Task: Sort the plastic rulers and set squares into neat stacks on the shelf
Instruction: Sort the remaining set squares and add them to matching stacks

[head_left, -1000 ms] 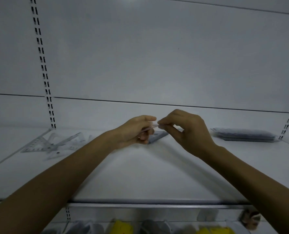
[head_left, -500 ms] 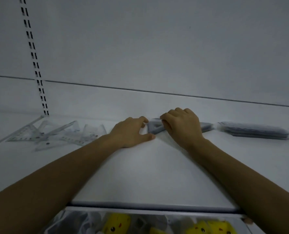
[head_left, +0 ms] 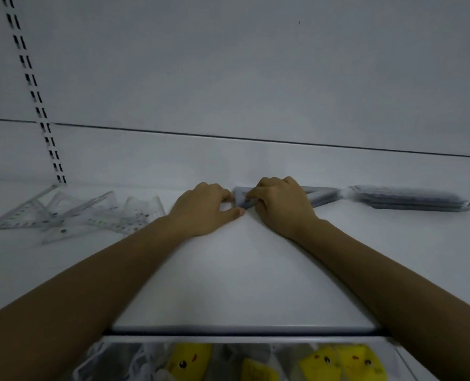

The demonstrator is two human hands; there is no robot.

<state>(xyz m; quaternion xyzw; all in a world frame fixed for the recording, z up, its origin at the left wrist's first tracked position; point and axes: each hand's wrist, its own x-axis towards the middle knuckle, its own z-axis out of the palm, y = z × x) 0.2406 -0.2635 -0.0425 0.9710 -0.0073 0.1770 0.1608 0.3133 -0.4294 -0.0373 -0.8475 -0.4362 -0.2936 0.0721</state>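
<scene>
A grey stack of set squares [head_left: 323, 198] lies flat at the back middle of the white shelf [head_left: 242, 276]. My left hand [head_left: 203, 209] curls round the stack's left corner, thumb lying on the shelf at its front tip. My right hand [head_left: 280, 204] lies over the stack, fingers curled down on its front edge. Several loose clear set squares [head_left: 71, 213] lie scattered and overlapping at the back left. A neat stack of rulers [head_left: 409, 199] lies at the back right, just past the set square stack's right tip.
The white back wall rises right behind the stacks, with a slotted upright [head_left: 36, 100] at left and another at the far right edge. Below the shelf's front lip, yellow plush toys [head_left: 189, 361] in clear bags fill the lower level.
One second ago both hands held a set square in the air between them. They have lowered it onto the middle stack and now rest on that stack.
</scene>
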